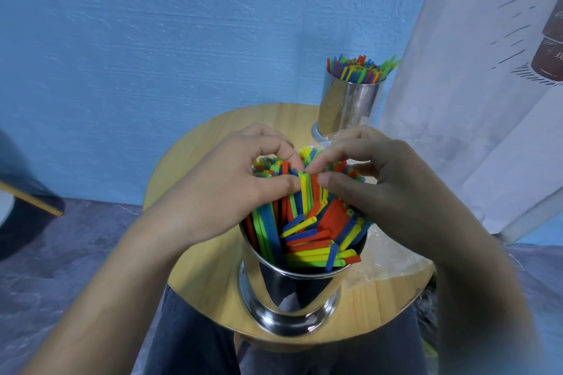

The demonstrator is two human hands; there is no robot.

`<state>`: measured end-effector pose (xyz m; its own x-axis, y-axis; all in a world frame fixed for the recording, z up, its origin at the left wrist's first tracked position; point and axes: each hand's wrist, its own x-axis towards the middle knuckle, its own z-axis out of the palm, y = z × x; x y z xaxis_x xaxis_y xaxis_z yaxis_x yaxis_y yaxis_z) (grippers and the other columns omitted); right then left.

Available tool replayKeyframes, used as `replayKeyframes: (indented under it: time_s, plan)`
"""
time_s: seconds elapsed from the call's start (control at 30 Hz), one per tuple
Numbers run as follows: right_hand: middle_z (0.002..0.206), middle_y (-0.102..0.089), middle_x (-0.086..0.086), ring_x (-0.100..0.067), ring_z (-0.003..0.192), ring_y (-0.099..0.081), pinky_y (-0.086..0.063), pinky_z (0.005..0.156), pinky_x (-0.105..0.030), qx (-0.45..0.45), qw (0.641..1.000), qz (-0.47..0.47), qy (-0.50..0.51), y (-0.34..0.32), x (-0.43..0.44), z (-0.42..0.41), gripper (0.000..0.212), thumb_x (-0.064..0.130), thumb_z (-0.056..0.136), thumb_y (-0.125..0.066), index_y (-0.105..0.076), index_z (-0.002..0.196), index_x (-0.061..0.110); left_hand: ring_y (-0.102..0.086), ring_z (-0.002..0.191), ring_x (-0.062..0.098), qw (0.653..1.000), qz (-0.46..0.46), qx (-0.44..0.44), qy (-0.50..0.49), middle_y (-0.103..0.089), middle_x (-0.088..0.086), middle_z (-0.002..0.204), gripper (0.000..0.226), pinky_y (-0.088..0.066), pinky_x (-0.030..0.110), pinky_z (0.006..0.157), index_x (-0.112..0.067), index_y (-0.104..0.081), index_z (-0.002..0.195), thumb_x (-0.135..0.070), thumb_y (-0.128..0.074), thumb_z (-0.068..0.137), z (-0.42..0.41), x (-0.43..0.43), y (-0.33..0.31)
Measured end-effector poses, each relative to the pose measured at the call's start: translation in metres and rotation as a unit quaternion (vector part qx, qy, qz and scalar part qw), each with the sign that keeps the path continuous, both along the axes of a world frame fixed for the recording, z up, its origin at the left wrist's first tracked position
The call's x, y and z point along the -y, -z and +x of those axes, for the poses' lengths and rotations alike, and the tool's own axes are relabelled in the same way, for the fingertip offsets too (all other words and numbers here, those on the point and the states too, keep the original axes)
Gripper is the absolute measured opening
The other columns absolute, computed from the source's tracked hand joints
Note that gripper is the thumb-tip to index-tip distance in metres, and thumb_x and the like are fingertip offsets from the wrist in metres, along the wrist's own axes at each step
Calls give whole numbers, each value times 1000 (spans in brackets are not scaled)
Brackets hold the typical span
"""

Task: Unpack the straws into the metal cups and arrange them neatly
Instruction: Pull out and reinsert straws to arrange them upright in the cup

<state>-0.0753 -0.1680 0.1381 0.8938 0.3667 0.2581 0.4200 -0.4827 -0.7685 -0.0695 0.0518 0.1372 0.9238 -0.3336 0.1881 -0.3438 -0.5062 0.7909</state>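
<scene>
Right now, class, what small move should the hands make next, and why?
Probably stand the slanted straws upright. The left hand and right hand pinch the bundle's top, but many straws in the near cup lean toward its front rim, unlike those in the far cup.

Straws fill the gap between the left grip and right grip, which pinch them. Beyond the right grip stands a second metal cup; a curtain and, seemingly, plastic wrap crowd its right. Bare counter lies left of the left grip.
</scene>
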Motion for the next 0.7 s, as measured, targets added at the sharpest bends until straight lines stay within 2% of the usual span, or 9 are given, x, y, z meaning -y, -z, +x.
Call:
replayKeyframes:
  time_s: [0.07,0.13,0.2,0.3,0.43,0.53,0.7]
  plan:
    - [106,-57,17,-3,107,-59,-55,87,-31,0,1000,0,0,0,-1,-1,15,41,85,-63,-74,93,49,-55,109,-6,1000,5,3,9,-59,-16,112,10,-47,16,91,-35,-77,85,-26,-83,85,1,0,0]
    - [105,-57,17,-3,107,-59,-55,87,-32,-2,1000,3,-1,-1,-1,-1,17,42,84,-62,-74,93,50,-56,111,-5,1000,10,8,16,-60,-18,112,6,-47,17,94,-38,-78,84,-40,-82,80,2,-1,1]
    - [104,-57,17,-4,107,-59,-55,88,-35,-1,1000,6,-5,-1,-2,-2,18,41,84,-62,-74,93,51,-57,111,-5,1000,6,9,15,-61,-19,111,13,-47,19,95,-38,-79,83,-47,-76,74,4,-1,2]
    - [103,-58,16,-5,106,-60,-54,89,-39,-2,1000,10,-5,0,-2,-1,18,40,84,-62,-75,94,49,-57,113,-3,1000,1,10,13,-62,-21,111,19,-48,26,98,-38,-79,85,-50,-76,72,4,2,3]
    - [107,-63,14,-8,109,-62,-55,90,-43,5,1000,28,0,2,-1,-1,16,38,84,-64,-73,94,47,-58,113,0,1000,-17,15,6,-63,-20,111,15,-50,32,97,-38,-79,83,-49,-76,73,4,3,5]
    - [107,-65,15,-7,109,-63,-57,89,-40,6,999,42,8,5,1,-1,13,38,84,-66,-72,93,44,-58,114,0,999,-40,16,0,-63,-19,112,12,-51,28,93,-39,-79,82,-48,-76,74,1,3,7]
    - [105,-64,16,-6,107,-64,-58,88,-36,8,999,31,11,5,1,0,8,40,84,-66,-71,90,41,-57,118,-3,998,-57,36,-9,-64,-15,117,7,-40,14,95,-38,-74,81,-44,-76,77,-2,3,1]
